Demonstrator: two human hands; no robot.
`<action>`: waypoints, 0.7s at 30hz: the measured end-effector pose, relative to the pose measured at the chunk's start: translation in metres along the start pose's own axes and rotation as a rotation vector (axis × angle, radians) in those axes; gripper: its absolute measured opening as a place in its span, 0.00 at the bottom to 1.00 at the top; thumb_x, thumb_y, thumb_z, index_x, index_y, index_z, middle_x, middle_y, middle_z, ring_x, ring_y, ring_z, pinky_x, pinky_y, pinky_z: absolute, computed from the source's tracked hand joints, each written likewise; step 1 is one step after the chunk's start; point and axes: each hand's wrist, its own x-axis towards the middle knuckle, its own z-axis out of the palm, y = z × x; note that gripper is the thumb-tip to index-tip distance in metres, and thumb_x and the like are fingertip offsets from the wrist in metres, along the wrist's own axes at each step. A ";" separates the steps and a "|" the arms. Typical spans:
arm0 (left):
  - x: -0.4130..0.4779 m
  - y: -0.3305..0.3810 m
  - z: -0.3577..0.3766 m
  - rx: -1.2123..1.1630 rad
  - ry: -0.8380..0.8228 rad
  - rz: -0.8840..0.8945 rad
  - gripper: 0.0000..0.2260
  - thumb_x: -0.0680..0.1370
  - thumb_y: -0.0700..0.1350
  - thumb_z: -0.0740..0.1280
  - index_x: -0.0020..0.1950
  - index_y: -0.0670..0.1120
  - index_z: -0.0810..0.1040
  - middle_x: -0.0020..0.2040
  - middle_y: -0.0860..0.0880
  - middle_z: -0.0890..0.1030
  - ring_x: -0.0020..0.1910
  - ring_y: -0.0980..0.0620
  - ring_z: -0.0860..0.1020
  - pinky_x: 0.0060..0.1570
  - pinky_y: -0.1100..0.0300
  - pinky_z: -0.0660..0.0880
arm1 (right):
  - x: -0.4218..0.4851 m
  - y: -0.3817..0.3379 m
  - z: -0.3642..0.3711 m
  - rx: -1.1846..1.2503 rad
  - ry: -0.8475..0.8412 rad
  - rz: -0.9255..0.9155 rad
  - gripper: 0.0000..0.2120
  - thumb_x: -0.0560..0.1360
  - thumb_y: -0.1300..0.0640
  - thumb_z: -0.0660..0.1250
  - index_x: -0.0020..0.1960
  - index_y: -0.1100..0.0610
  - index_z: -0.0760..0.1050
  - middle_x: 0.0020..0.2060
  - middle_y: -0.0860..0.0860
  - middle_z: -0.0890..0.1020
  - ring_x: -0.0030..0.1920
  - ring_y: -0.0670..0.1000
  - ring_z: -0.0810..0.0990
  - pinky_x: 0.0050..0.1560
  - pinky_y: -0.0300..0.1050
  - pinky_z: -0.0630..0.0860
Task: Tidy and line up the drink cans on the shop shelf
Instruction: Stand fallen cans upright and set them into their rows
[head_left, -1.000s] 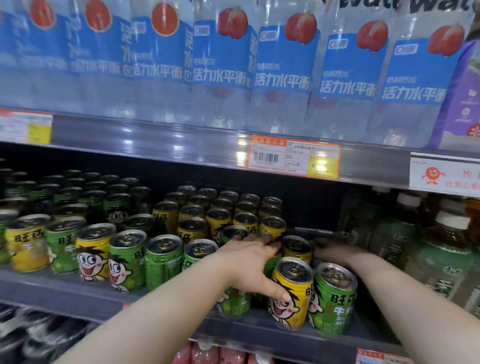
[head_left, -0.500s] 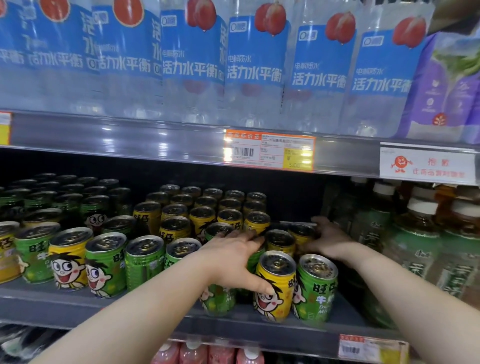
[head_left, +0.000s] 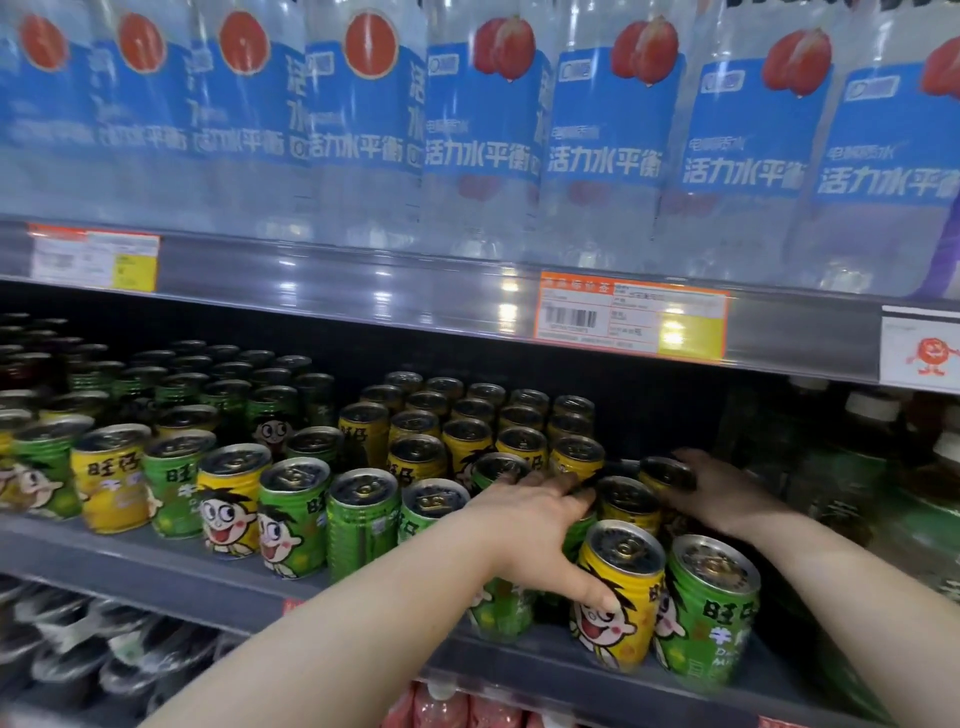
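cans (head_left: 621, 597) upright (tops up) | left hand (head_left: 524, 517) flat atop | right hand (head_left: 727, 493) grips rear can (head_left: 666, 472)

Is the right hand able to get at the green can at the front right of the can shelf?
Probably yes. The green can stands at the shelf front edge with nothing before it, and the right hand is among the cans just behind it.

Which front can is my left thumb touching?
The rightmost yellow front can, with the cartoon face; the left hand rests its thumb on it, while the green can to its right is untouched.
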 end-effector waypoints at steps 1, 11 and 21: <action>0.000 -0.001 0.000 -0.004 0.005 0.000 0.44 0.68 0.70 0.62 0.76 0.53 0.49 0.78 0.49 0.49 0.76 0.45 0.49 0.72 0.45 0.48 | 0.003 -0.001 0.004 -0.028 0.022 0.005 0.26 0.75 0.48 0.65 0.71 0.55 0.64 0.66 0.56 0.73 0.64 0.56 0.73 0.59 0.43 0.70; -0.007 0.000 -0.002 -0.122 0.083 -0.012 0.52 0.55 0.77 0.44 0.73 0.51 0.62 0.73 0.47 0.64 0.71 0.44 0.63 0.66 0.46 0.63 | 0.001 -0.009 -0.001 -0.117 0.066 -0.058 0.24 0.72 0.51 0.70 0.67 0.53 0.71 0.63 0.56 0.77 0.61 0.57 0.76 0.58 0.47 0.72; -0.008 -0.003 0.012 -0.535 0.609 -0.084 0.39 0.68 0.74 0.45 0.44 0.43 0.79 0.46 0.41 0.81 0.48 0.41 0.77 0.45 0.52 0.72 | -0.091 -0.068 0.010 -0.215 -0.257 -0.590 0.36 0.60 0.22 0.57 0.65 0.35 0.64 0.67 0.32 0.60 0.69 0.37 0.61 0.69 0.31 0.58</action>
